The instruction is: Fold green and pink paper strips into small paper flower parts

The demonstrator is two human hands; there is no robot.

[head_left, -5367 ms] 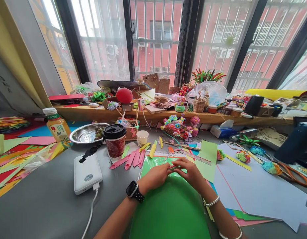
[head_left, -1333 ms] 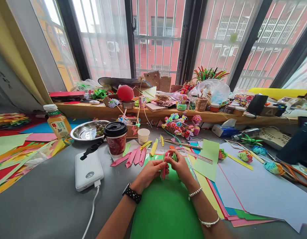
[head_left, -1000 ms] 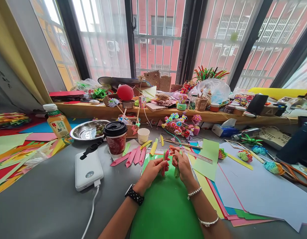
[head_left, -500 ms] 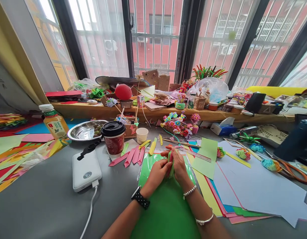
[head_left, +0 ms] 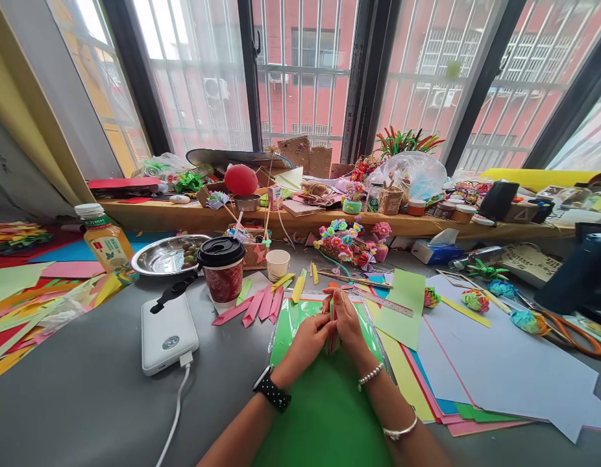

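Between my two hands stands a small stack of coloured paper pieces (head_left: 332,340), with green, red and pale edges showing. My left hand (head_left: 306,340) pinches it from the left, thumb across the near side. Cupped along its right side is my right hand (head_left: 350,326), fingers closed and pointing away from me. Much of the stack is hidden behind fingers and palms. Both hands are above a green sheet (head_left: 324,415) in a clear plastic cover. Pink folded paper strips (head_left: 254,306) and yellow ones (head_left: 298,287) lie just beyond my left hand.
A lidded coffee cup (head_left: 222,275), a paper cup (head_left: 278,265) and a white power bank (head_left: 169,334) with its cable stand left. White card (head_left: 505,350) overlies coloured sheets at right, near orange-handled scissors (head_left: 573,334). Paper flowers (head_left: 346,240) sit ahead, below a crowded ledge.
My fingers have shifted slightly around the paper stack, and the right fingertips are drawn in closer to it. Less of the stack's green side shows now.
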